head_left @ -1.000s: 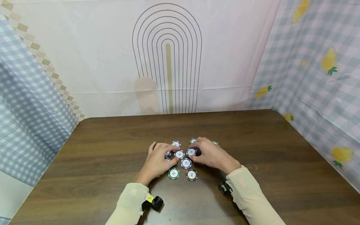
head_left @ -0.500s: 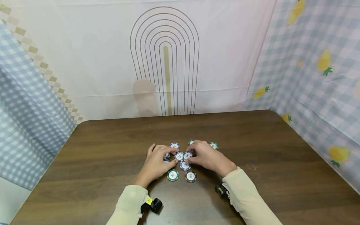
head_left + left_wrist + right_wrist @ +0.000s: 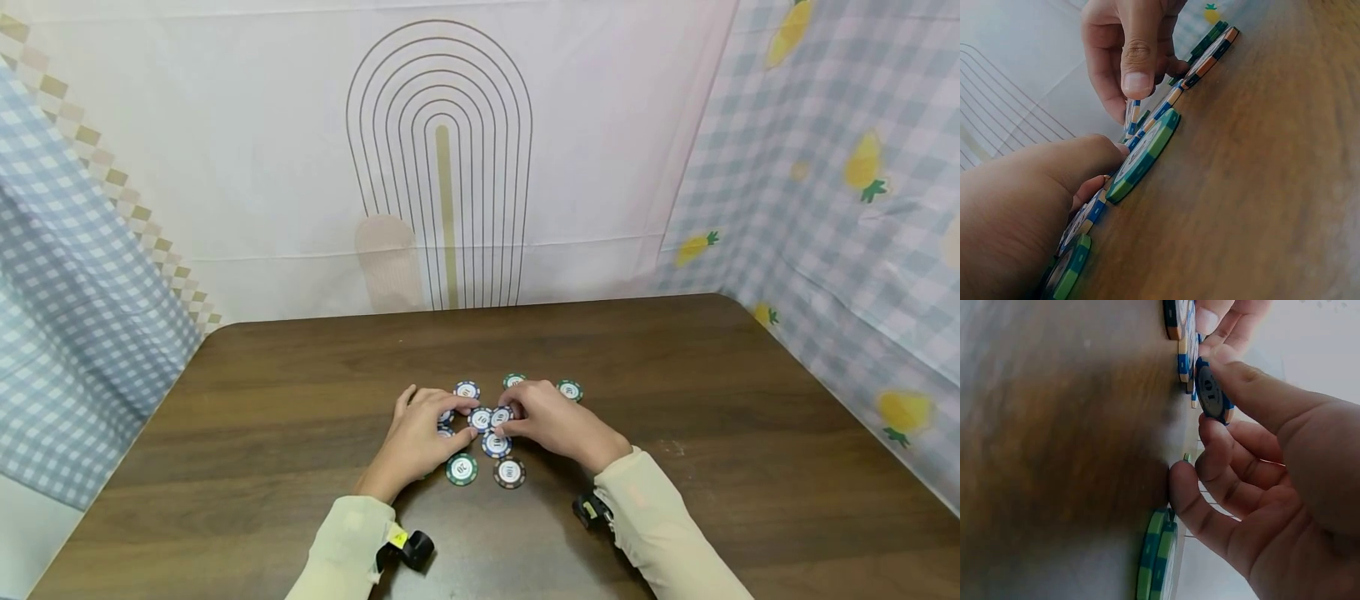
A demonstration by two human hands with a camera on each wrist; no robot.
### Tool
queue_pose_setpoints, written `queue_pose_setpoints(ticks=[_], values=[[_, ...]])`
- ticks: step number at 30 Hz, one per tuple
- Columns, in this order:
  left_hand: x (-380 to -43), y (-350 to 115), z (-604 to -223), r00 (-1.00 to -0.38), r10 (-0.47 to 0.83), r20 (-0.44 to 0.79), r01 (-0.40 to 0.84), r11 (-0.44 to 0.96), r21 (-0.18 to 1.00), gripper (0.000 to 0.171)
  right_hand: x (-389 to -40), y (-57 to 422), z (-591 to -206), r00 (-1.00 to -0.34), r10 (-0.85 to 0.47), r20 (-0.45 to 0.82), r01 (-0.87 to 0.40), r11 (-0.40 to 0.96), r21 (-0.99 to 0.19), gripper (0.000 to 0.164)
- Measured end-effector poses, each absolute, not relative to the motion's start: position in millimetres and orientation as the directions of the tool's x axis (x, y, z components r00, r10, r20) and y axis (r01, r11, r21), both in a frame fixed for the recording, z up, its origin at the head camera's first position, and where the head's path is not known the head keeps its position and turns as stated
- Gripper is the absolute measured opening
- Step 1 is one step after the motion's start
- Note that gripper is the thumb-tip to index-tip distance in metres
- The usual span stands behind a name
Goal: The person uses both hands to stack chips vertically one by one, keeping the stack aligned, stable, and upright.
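In the head view my left hand (image 3: pixel 411 437) holds a blue-and-white poker chip (image 3: pixel 479 419) marked 10 by its edges, between thumb and forefinger, low at the table. My right hand (image 3: pixel 558 423) pinches a second blue chip (image 3: pixel 1212 394), also marked 10, between thumb and fingers. The right wrist view shows that chip tilted and lifted off the wood; in the head view it overlaps the right edge of the left hand's chip. Just in front of both lies another blue chip (image 3: pixel 497 444). More blue chips are partly hidden by the left hand.
Around the hands on the brown wooden table (image 3: pixel 300 367) lie a green chip (image 3: pixel 461 469) marked 20, a black chip (image 3: pixel 510 472) marked 100, a blue chip (image 3: pixel 467 391) behind, and green chips (image 3: pixel 569 391) beyond the right hand. Patterned cloths hang behind the table.
Over the last second my right hand has moved left, bringing its blue chip against the one in my left hand. The left hand has stayed put. Little differs since half a second ago.
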State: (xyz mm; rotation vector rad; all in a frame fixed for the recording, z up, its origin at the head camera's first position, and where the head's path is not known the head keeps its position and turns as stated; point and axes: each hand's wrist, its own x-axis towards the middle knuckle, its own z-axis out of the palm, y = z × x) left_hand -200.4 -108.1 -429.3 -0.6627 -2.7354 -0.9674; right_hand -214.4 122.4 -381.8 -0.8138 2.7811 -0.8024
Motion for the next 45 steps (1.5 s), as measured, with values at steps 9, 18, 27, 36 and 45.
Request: queue_pose_setpoints(ticks=[9,18,27,36,45], values=[[-199.9,-108.2,-428.7,-0.887,0.355,0.297,0.462,0.700,0.545,0.031,-212.8,117.9,-386.1,-0.849,-0.529,0.003,-0.443,0.707,-0.552,0.024],[-199.9,-108.1,-429.3,-0.881,0.357,0.310,0.472,0.700,0.536,0.032,-210.5,110.6,-390.9,-0.846,-0.530,0.057,-0.463,0.679,-0.570,0.022],[-201.0,-107.8,-430.7,-0.884,0.356,0.305,0.468,0.701,0.538,0.033,-209.1,107.1,-391.3,-0.855,-0.511,0.091,-0.464,0.673,-0.577,0.022],[-200.7,-108.3,-429.6,-0.886,0.356,0.298,0.464,0.707,0.534,0.035,-209.5,105.0,-392.6,-0.852,-0.514,0.094,-0.467,0.667,-0.581,0.024],[-200.8,-108.6,-429.2,-0.886,0.370,0.279,0.464,0.717,0.521,0.038,-210.1,104.7,-392.6,-0.854,-0.515,0.072,-0.458,0.680,-0.572,0.026]])
